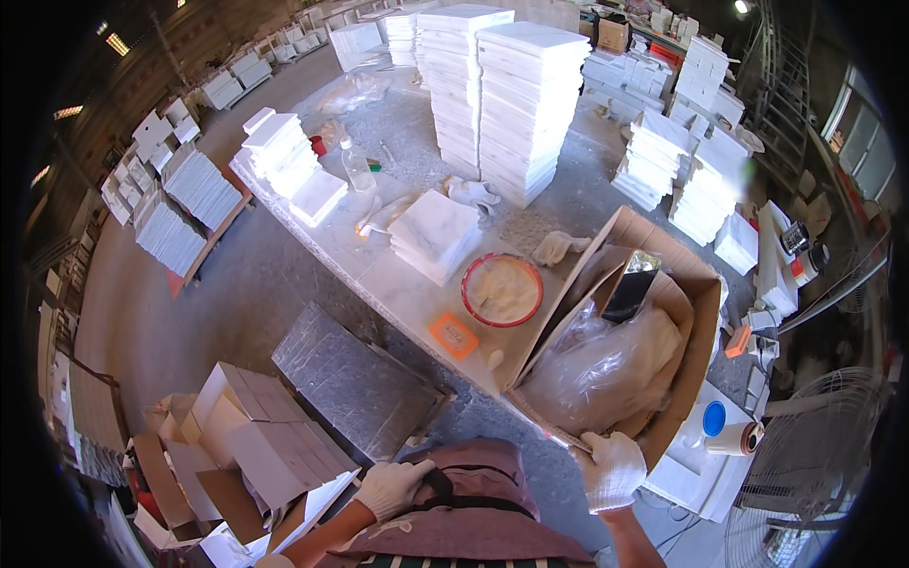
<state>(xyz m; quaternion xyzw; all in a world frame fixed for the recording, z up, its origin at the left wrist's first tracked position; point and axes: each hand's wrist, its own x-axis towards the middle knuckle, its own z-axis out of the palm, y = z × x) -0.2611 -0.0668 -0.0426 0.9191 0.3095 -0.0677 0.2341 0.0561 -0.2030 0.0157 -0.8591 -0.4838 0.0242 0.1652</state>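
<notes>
I note brown cardboard box (701, 355), open-topped, right of centre; mauve apron (473, 532), worn, creased, lower centre of frame.

A bare strip of tabletop (371, 270) follows the left edge, passable between the far-left corner tile stack (279, 156) and the orange box (454, 336). The carton (696, 379) blocks the near end; tall slab stacks (530, 114) obstruct farther back. Clearance between the red-rimmed tub (502, 325) and carton is narrow.

Floor (237, 275) is spreading at 9 o'clock; window (869, 151) is showing at 2; light (116, 44) is glowing at 10.
</notes>
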